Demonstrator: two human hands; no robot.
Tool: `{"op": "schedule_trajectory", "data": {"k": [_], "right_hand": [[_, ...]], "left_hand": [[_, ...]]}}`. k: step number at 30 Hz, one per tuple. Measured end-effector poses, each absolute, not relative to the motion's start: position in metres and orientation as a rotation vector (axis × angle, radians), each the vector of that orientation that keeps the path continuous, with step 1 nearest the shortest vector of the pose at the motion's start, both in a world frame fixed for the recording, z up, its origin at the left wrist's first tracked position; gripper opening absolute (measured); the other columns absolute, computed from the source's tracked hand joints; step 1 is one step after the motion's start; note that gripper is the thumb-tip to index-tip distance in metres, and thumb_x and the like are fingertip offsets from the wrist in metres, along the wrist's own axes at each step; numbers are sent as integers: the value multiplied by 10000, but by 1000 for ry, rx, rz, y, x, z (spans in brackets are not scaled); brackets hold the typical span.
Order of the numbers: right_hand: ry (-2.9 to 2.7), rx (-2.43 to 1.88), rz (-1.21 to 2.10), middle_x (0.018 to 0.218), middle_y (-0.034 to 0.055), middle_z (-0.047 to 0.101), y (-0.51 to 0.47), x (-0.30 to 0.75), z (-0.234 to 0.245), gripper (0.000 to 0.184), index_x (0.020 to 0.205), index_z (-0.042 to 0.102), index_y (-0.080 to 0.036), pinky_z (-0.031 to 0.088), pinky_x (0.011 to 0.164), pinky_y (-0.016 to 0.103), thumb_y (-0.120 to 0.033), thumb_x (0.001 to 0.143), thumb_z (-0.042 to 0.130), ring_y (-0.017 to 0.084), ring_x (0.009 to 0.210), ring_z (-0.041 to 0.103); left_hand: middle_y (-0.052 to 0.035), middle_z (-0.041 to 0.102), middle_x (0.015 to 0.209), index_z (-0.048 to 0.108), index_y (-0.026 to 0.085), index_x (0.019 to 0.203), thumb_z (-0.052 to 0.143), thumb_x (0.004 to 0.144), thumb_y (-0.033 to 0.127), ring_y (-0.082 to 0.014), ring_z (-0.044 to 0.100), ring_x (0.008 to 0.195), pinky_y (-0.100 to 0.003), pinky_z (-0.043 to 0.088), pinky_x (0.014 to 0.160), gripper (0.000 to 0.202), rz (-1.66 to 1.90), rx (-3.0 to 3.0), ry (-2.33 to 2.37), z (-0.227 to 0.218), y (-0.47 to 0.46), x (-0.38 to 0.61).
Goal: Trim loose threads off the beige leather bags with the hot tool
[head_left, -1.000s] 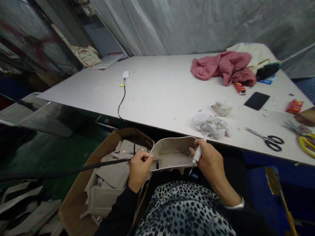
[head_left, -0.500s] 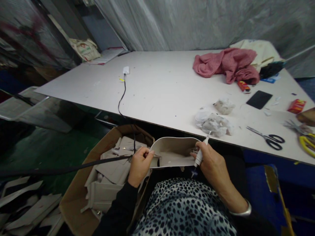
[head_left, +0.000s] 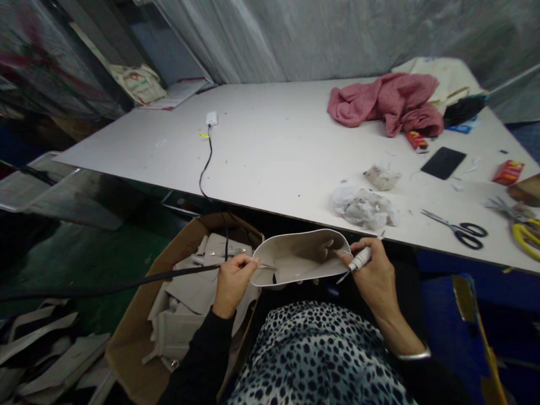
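Above my lap a beige bag point(head_left: 291, 273) is held with its mouth open toward me, so the pale inside and small inner flaps at both ends show. My left hand point(head_left: 232, 281) pinches its left end between thumb and fingers. At the other end, my right hand point(head_left: 375, 275) grips the rim with thumb and fingertips. That same hand also holds a slim white-handled tool point(head_left: 360, 259) with a thin pointed tip, lying slantwise across the fingers. What the tool exactly is I cannot make out.
Left of my lap stands a cardboard box point(head_left: 126, 337) full of beige bags. On the white table point(head_left: 261, 152) lie crumpled plastic bags point(head_left: 365, 208), black-handled scissors point(head_left: 459, 228), a black pad point(head_left: 444, 163) and a pink cloth point(head_left: 388, 104). Another person's hand point(head_left: 525, 211) is near yellow-handled scissors point(head_left: 525, 239) at right.
The bag's mouth has widened into a rounder opening, tilted up at the right. My right hand has shifted right, and the tool has swung from nearly upright to a flatter slant.
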State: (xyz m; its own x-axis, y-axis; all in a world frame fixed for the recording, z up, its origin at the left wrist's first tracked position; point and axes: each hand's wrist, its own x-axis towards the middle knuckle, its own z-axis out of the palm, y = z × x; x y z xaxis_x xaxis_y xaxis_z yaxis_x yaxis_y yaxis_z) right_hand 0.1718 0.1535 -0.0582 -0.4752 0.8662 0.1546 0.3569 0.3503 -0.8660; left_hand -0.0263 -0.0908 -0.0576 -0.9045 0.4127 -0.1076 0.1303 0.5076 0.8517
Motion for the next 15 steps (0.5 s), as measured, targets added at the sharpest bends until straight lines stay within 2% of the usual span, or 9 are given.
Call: {"op": "schedule_trajectory", "data": {"k": [3, 10, 15], "right_hand": [[-1889, -1021, 1148, 908, 20, 712, 151, 170, -61, 411, 987, 585, -228, 506, 682, 289, -490, 780, 825, 186, 743, 655], [-1826, -898, 1217, 921, 26, 700, 139, 165, -64, 355, 982, 583, -221, 543, 756, 324, -430, 808, 812, 188, 785, 667], [-1812, -868, 1312, 935, 22, 699, 135, 165, -50, 325, 963, 578, -227, 542, 774, 325, -399, 812, 808, 187, 818, 663]], "left_hand": [[12, 618, 618, 703, 174, 661, 723, 787, 424, -156, 555, 621, -237, 413, 596, 281, 1360, 423, 2441, -58, -92, -28], [12, 614, 585, 703, 175, 610, 692, 807, 417, -155, 549, 593, -237, 402, 563, 311, 1303, 485, 2519, -54, -97, -31], [8, 597, 567, 673, 170, 590, 667, 820, 432, -155, 540, 580, -245, 417, 570, 348, 1340, 415, 2404, -45, -103, -28]]}}
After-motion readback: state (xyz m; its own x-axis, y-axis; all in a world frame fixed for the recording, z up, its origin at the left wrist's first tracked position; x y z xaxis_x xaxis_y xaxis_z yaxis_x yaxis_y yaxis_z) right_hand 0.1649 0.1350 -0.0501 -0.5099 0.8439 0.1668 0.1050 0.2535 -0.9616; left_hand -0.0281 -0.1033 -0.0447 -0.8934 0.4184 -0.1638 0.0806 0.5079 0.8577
